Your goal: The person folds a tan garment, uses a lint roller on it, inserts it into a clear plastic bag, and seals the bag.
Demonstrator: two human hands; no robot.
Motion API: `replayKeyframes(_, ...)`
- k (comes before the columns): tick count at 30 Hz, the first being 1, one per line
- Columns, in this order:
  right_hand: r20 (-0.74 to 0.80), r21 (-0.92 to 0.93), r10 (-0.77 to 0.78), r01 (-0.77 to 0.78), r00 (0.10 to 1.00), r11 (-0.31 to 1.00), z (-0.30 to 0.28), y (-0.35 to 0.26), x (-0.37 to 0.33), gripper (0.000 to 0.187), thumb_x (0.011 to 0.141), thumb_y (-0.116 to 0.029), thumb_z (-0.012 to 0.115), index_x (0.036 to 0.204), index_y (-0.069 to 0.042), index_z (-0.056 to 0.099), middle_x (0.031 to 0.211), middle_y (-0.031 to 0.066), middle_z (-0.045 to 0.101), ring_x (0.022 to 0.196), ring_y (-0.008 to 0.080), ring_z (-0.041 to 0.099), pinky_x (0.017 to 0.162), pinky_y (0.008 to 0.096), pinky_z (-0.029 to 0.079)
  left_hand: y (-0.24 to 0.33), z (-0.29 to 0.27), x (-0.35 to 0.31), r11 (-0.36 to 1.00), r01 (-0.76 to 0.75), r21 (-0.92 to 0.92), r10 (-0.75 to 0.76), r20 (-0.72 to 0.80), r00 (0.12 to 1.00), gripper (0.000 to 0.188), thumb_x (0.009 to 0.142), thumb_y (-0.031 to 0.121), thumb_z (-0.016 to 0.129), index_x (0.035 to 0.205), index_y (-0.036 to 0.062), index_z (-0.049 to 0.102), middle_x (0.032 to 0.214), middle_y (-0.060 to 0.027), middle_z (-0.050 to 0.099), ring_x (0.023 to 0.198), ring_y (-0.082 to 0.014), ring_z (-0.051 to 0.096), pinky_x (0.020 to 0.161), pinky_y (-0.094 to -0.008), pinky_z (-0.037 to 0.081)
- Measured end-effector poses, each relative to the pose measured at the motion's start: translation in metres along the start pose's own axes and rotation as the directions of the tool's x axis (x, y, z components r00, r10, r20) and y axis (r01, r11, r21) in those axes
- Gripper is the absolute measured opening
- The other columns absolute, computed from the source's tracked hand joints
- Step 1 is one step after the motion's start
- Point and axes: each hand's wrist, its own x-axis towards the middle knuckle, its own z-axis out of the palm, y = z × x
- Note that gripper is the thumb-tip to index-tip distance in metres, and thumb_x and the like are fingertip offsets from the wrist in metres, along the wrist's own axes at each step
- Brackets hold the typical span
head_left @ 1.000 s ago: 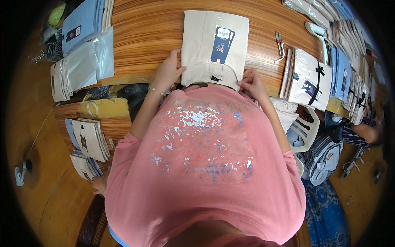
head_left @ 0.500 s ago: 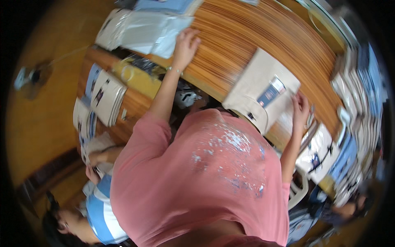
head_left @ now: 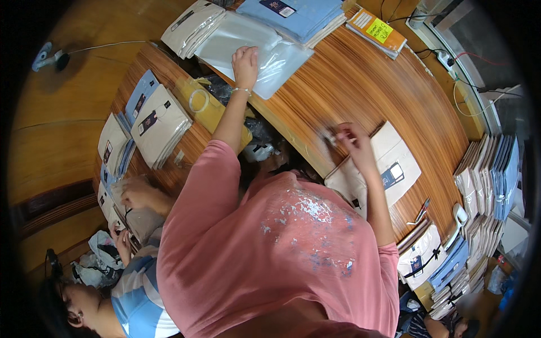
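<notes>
My left hand [head_left: 245, 67] is at a pile of clear plastic bags [head_left: 282, 62], its bent fingers closed on the plastic. Smeared by motion, my right hand [head_left: 356, 143] hovers over the table near its front edge, fingers curled. A small greyish blur shows at its fingertips, too smeared to name. Beneath my right forearm lies a folded beige garment [head_left: 403, 155] with a dark blue label [head_left: 392, 175]; the forearm hides part of it.
Folded blue garments [head_left: 298, 19] and bagged beige ones [head_left: 191, 28] lie beyond the bags. An orange booklet [head_left: 377, 31] is at the far edge. Stacks of bagged garments [head_left: 479, 174] stand at right. A co-worker [head_left: 141, 287] handles garments at left, beside a tape roll [head_left: 198, 100].
My right hand has left the folded garment's right side and moved left across it. My left hand stays by the plastic bags. The view has shifted, showing more of the table's far side.
</notes>
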Motion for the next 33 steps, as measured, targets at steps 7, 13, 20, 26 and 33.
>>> replayKeyframes(7, 0.249, 0.026, -0.126, 0.123, 0.96, 0.992, 0.074, -0.014, 0.055, 0.023, 0.083, -0.012, 0.061, 0.102, 0.001, 0.059, 0.084, 0.0139, 0.061, 0.075, 0.0232, 0.059, 0.07, 0.0314, 0.046, -0.004, 0.007, 0.024, 0.983, 0.032, 0.18, -0.054, 0.118, 0.992, 0.03, 0.081, 0.02, 0.061, 0.108, 0.0068, 0.063, 0.118, -0.0165, 0.055, 0.114, -0.0301, 0.048, 0.093, -0.0385, 0.038)
replayKeyframes(13, 0.08, -0.021, -0.26, 0.262, 0.962, 0.965, 0.11, -0.021, 0.171, 0.018, 0.081, -0.006, 0.057, 0.096, 0.0, 0.065, 0.089, 0.0189, 0.063, 0.075, 0.0282, 0.061, 0.071, 0.0332, 0.048, -0.01, -0.004, 0.023, 0.92, 0.274, -0.281, -0.246, 0.131, 0.96, 0.024, 0.084, 0.014, 0.06, 0.105, 0.0006, 0.064, 0.096, -0.0152, 0.067, 0.085, -0.0233, 0.064, 0.08, -0.0299, 0.048)
replayKeyframes(20, -0.119, -0.018, -0.239, 0.239, 0.964, 0.971, 0.174, -0.019, 0.26, 0.02, 0.079, -0.004, 0.057, 0.097, 0.0, 0.064, 0.091, 0.0194, 0.062, 0.079, 0.031, 0.061, 0.073, 0.0374, 0.049, -0.026, -0.003, 0.014, 0.618, 0.276, -0.737, -0.339, 0.067, 0.938, 0.017, 0.08, 0.0, 0.066, 0.096, -0.0018, 0.063, 0.099, -0.0081, 0.065, 0.093, -0.0125, 0.058, 0.084, -0.0252, 0.045)
replayKeyframes(26, -0.205, -0.227, -0.266, 0.219, 0.942, 0.949, 0.192, -0.041, 0.267, 0.026, 0.078, -0.008, 0.058, 0.104, -0.003, 0.06, 0.104, 0.0178, 0.056, 0.091, 0.0329, 0.057, 0.077, 0.0413, 0.046, -0.021, -0.015, 0.005, 0.548, 0.314, -0.776, -0.406, 0.082, 0.91, 0.018, 0.082, 0.004, 0.065, 0.099, -0.0022, 0.062, 0.097, -0.0095, 0.065, 0.09, -0.0122, 0.058, 0.083, -0.0243, 0.044)
replayKeyframes(33, 0.1, -0.399, -0.538, 0.529, 0.837, 0.749, 0.21, -0.029, 0.266, 0.032, 0.079, -0.01, 0.054, 0.11, -0.008, 0.058, 0.113, 0.0147, 0.054, 0.107, 0.033, 0.05, 0.091, 0.0423, 0.04, -0.033, 0.001, 0.001, 0.161, 0.206, -0.965, -0.652, 0.053, 0.756, 0.009, 0.084, 0.004, 0.064, 0.09, -0.0009, 0.06, 0.092, -0.0087, 0.066, 0.081, -0.0097, 0.058, 0.076, -0.0231, 0.046)
